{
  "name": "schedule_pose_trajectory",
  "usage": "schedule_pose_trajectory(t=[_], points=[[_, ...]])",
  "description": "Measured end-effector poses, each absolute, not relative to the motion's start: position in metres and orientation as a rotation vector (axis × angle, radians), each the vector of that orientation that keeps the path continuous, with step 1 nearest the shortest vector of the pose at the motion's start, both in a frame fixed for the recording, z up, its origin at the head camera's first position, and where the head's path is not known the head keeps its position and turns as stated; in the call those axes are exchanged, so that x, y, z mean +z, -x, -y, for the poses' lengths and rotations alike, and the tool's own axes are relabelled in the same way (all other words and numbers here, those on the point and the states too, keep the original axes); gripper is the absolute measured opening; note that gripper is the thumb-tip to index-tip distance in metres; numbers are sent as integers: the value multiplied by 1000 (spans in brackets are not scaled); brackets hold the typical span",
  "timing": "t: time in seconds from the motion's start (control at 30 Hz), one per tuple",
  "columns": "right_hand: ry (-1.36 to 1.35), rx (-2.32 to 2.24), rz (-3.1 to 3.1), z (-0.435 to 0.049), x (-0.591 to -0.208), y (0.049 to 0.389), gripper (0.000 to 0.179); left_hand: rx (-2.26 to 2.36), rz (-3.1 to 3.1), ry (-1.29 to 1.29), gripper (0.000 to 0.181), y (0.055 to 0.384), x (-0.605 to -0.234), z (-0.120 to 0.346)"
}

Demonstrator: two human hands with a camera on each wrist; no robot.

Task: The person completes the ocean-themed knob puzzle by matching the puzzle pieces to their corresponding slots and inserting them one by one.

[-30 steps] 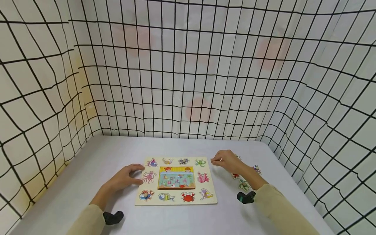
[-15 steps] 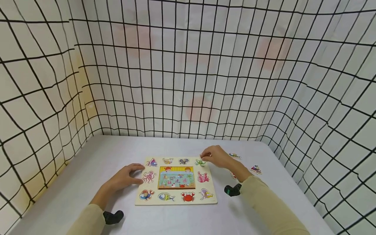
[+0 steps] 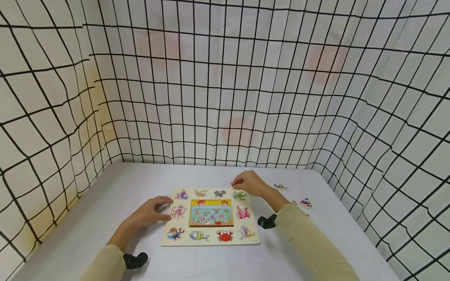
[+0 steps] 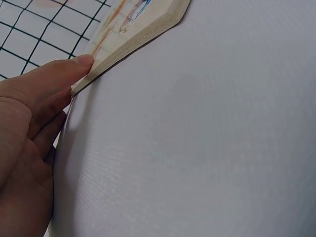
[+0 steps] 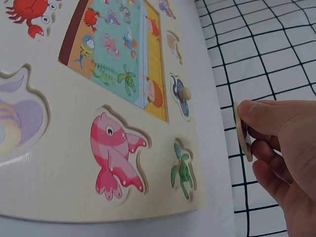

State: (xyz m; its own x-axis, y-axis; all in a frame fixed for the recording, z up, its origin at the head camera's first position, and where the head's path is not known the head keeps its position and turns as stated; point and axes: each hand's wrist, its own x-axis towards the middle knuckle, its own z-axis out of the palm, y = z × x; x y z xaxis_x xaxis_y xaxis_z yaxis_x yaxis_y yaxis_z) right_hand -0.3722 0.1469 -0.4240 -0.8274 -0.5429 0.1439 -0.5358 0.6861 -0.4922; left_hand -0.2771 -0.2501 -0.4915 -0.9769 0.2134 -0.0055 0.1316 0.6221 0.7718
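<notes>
A wooden peg puzzle board (image 3: 213,240) with sea-animal shapes and an aquarium picture lies on the table. My left hand (image 3: 151,210) rests at its left edge, fingers spread; in the left wrist view the thumb (image 4: 81,63) touches the edge. My right hand (image 3: 251,183) is at the board's far right corner. Between thumb and fingers it pinches a thin wooden puzzle piece (image 5: 242,132), seen edge-on, its picture hidden. A dark piece with a round knob (image 5: 184,94) sits in its slot. Near it are the green turtle (image 5: 182,170) and pink fish (image 5: 113,153) shapes.
Right of the board lie loose pieces: a striped fish piece (image 3: 280,186), a purple and red piece (image 3: 306,202) and others partly behind the right sleeve (image 3: 309,238). Black grid netting over white cloth (image 3: 218,97) encloses the table. Black wrist straps (image 3: 135,260) are on both wrists.
My right hand has moved left with the pinched piece, from beside the board to its far right corner, uncovering the striped fish piece. The left hand and board stay put.
</notes>
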Motion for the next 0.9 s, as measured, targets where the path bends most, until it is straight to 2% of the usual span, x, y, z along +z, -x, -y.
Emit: schedule_pose_trajectory(t=[0.9], points=[[1049,-739,-2779,-79,-428,383,13,1267,-2749,-306,63,275,-490,250]])
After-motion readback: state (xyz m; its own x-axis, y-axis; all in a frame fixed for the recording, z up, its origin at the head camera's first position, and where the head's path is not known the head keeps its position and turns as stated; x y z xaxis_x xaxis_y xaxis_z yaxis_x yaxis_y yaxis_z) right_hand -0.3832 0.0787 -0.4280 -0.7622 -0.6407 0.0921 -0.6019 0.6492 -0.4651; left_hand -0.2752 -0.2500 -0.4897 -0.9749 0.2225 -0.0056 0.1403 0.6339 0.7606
